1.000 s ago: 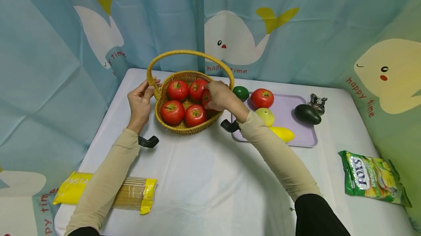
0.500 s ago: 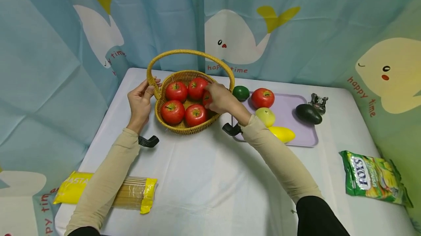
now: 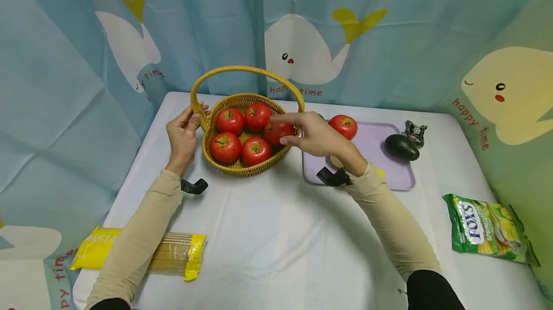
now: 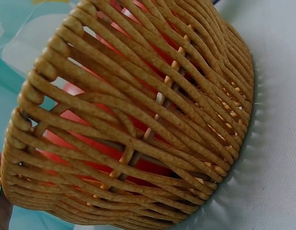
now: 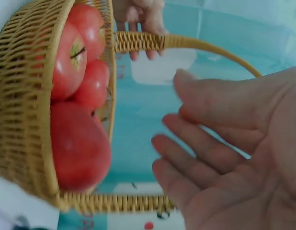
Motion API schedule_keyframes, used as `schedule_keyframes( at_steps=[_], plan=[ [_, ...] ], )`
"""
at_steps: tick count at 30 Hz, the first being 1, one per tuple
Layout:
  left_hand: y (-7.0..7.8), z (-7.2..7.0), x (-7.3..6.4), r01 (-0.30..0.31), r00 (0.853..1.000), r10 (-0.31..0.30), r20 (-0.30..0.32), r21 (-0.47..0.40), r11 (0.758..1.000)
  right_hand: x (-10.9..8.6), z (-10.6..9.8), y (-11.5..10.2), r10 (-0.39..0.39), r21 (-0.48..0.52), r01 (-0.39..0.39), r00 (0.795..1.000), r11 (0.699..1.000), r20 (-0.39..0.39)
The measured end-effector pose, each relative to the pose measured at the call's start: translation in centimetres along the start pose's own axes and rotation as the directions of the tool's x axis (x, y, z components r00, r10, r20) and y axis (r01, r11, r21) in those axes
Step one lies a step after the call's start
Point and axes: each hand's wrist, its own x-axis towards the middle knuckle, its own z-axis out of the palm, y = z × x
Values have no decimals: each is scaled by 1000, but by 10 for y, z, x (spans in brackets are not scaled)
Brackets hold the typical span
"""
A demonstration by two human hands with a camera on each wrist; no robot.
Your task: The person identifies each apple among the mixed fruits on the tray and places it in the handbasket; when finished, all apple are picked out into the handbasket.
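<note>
A yellow-brown wicker basket (image 3: 236,172) with a tall arched handle holds several red apples (image 3: 226,147). My left hand (image 3: 183,136) pinches the base of the handle at the basket's left side, thumb in front. Over the right rim hovers my right hand (image 3: 323,136), palm down, fingers extended and holding nothing. Just beyond its fingertips lies the rightmost apple (image 3: 277,132), partly covered by the hand. In the right wrist view, that apple (image 5: 81,148) rests inside the rim, apart from the spread fingers. The left wrist view shows the woven basket wall (image 4: 138,120) up close.
Right of the basket, a lilac tray (image 3: 367,130) bears a red round fruit (image 3: 343,126), an avocado (image 3: 402,147) and fruit mostly hidden by the right arm. A small black packet (image 3: 414,133) lies behind. Pasta (image 3: 173,255) lies under the left forearm; a FOX'S bag (image 3: 488,228) lies far right.
My right hand has let go of the rightmost apple, leaving it in the basket, and moved right with its fingers opened. The left hand stays on the handle.
</note>
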Motion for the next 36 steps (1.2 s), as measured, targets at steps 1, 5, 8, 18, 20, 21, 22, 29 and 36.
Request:
schedule_keyframes(
  at_steps=[1, 5, 8, 18, 20, 21, 22, 29, 36],
  plan=[
    [0, 0, 0, 4, 1000, -4, -3, -9, 1000, -3, -2, 2, 1, 34, 0, 1000, 999, -19],
    [-1, -1, 0, 13, 1000, -13, -13, -27, 1000, -16, -12, 13, -11, 175, 30, 994, 984, -106],
    [-1, -1, -1, 7, 1000, -7, -11, -21, 1000, -26, -20, 25, -19, 235, 64, 982, 970, -188],
    [-2, -3, -2, 5, 1000, -5, -9, -23, 1000, -56, -50, 67, 13, 438, 199, 900, 877, -435],
    [-1, -2, -2, 7, 1000, -8, -11, -20, 1000, -61, -54, 74, 33, 467, 204, 892, 860, -451],
    [-1, -2, -2, 7, 1000, -8, -12, -17, 1000, -64, -56, 77, 47, 479, 200, 889, 855, -455],
    [-1, -2, -1, 10, 1000, -10, -13, -25, 1000, -66, -58, 80, 62, 487, 191, 887, 852, -457],
    [-1, -1, -1, 14, 1000, -14, -16, -25, 1000, -78, -66, 107, 155, 513, 111, 881, 851, -447],
    [-1, 1, -1, 9, 1000, -9, -12, -16, 1000, -87, -70, 133, 178, 577, 126, 880, 807, -441]
  ],
)
